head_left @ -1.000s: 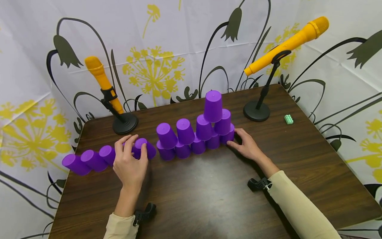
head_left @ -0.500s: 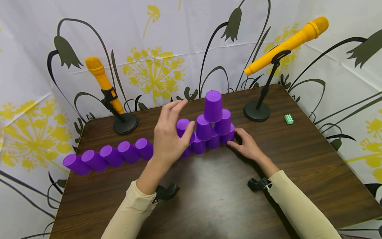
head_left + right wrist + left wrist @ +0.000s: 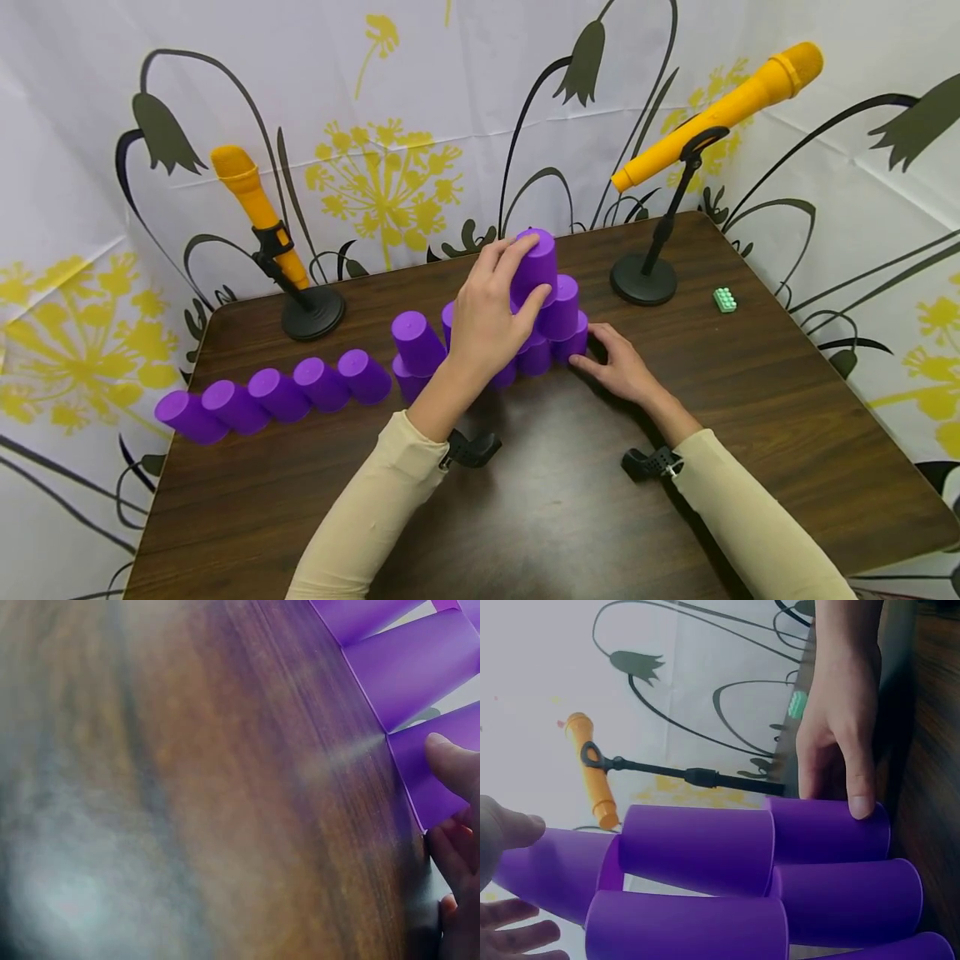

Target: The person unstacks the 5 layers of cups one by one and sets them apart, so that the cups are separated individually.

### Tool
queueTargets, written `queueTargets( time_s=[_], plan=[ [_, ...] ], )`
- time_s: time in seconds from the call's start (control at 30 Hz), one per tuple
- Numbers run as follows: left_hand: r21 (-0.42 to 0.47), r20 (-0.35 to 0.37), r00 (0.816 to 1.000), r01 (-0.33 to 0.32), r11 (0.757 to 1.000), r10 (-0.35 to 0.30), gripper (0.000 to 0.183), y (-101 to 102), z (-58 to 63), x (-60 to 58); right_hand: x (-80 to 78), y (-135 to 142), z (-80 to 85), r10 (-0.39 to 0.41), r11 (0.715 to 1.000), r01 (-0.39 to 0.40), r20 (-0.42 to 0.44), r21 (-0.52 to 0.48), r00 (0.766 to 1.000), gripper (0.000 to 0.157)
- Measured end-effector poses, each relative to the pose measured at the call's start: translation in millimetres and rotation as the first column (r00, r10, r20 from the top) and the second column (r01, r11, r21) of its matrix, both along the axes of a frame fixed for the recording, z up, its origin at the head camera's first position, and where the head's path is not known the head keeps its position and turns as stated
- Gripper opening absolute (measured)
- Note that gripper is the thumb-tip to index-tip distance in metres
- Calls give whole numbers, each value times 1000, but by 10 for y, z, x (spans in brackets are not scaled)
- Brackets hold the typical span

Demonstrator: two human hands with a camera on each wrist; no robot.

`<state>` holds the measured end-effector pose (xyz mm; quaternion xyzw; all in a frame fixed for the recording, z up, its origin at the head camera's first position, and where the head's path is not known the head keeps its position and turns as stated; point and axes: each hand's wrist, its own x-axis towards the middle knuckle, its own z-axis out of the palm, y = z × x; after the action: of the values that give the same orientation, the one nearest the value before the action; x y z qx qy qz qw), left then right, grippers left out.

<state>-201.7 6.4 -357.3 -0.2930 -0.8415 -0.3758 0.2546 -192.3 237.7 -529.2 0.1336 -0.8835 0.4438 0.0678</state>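
Observation:
Upside-down purple cups stand in a stepped stack on the table. My left hand (image 3: 491,312) is at the top cup (image 3: 542,262), thumb and fingers on either side of it. In the left wrist view its thumb overlaps the top cup (image 3: 559,874), whose rim sits by two second-tier cups. My right hand (image 3: 618,367) holds the rightmost bottom cup (image 3: 572,343). In the right wrist view the thumb presses one side of that cup (image 3: 412,769) while the fingers lie at its other side. My left hand hides part of the middle of the stack.
Several more purple cups (image 3: 279,396) form a row to the left. Behind stand two yellow microphones, one on a left stand (image 3: 313,312), the other on a right stand (image 3: 643,277). A mint-green toy brick (image 3: 724,300) lies at the right. A flowered cloth (image 3: 420,92) hangs behind.
My left hand has left the nearest cup of the left row and travelled right, across the stack, to the top cup. The right hand has stayed at its cup.

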Motion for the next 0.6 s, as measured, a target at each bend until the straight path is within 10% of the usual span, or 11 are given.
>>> queueTargets(
  time_s=[0.37, 0.6],
  plan=[
    [49, -27, 1000, 3, 999, -2, 48, 50, -17, -15, 18, 11, 3, -7, 1000, 7, -8, -6, 1000, 52],
    [153, -118, 993, 21, 988, -3, 48, -173, 124, 232, 11, 4, 13, -7, 1000, 7, -17, -9, 1000, 52]
  ],
)
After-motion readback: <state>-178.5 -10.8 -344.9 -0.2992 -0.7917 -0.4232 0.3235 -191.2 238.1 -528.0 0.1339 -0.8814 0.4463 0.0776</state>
